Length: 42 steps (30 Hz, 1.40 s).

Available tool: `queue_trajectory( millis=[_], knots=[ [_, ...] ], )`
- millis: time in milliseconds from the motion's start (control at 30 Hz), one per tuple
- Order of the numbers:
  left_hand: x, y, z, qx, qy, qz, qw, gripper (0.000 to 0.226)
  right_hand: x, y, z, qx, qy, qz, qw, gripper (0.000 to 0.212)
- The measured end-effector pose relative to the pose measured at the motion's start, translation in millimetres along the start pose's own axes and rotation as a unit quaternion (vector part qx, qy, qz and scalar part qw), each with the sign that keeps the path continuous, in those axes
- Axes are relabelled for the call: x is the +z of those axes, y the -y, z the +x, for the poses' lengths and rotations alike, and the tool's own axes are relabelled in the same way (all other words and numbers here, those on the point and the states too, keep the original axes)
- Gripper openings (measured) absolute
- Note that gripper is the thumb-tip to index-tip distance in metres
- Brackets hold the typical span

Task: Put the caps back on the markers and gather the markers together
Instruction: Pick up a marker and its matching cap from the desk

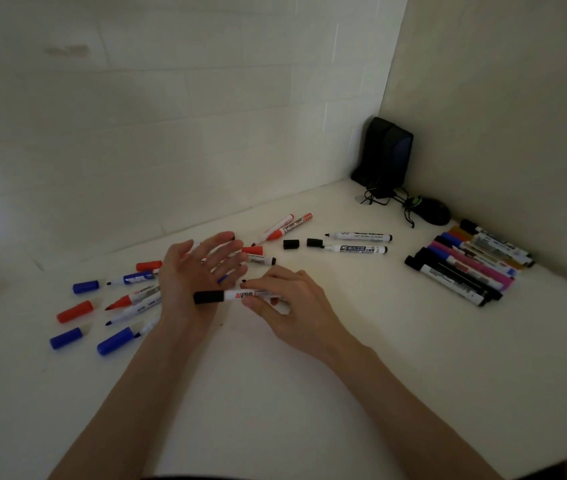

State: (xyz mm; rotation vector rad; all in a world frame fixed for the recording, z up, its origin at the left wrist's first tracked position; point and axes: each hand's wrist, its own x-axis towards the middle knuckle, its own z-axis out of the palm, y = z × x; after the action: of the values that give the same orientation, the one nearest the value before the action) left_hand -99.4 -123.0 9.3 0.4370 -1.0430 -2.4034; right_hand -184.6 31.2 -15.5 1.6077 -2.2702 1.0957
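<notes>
My right hand [289, 303] grips a white marker with a black cap [230, 295] by its barrel, held level above the table. The cap end touches the heel of my left hand [199, 268], whose fingers are spread straight with the palm up. Uncapped blue and red markers [133, 299] lie left of that hand, with loose blue caps [115, 341] and red caps [75, 311] beside them. Farther back lie two red markers [283, 226], two black markers [358, 243] and a loose black cap [291, 244]. Capped markers form a row [465, 265] at the right.
The white table [275, 393] sits in a corner between a tiled wall and a plain wall. A black stand [387, 154] with cables and a dark computer mouse [429, 210] occupy the back corner, just behind the row of capped markers.
</notes>
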Motion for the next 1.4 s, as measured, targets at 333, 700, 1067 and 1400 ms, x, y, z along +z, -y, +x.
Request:
queue_trajectory(
  millis=[333, 700, 1067, 1400],
  knots=[
    [7, 4, -7, -0.062, 0.075, 0.027, 0.995, 0.045, -7, 3, -5, -0.078, -0.023, -0.082, 0.993, 0.029],
    [9, 7, -18, -0.167, 0.098, 0.121, 0.974, 0.05, -4, 3, -15, -0.165, -0.083, -0.107, 0.977, 0.019],
    [6, 11, -14, -0.18, 0.113, 0.119, 0.97, 0.051, -4, 1, -14, -0.122, -0.036, -0.052, 0.991, 0.019],
    [7, 1, -9, -0.13, 0.073, 0.033, 0.988, 0.047, -7, -8, -6, -0.049, 0.02, 0.014, 0.998, 0.023]
  ],
)
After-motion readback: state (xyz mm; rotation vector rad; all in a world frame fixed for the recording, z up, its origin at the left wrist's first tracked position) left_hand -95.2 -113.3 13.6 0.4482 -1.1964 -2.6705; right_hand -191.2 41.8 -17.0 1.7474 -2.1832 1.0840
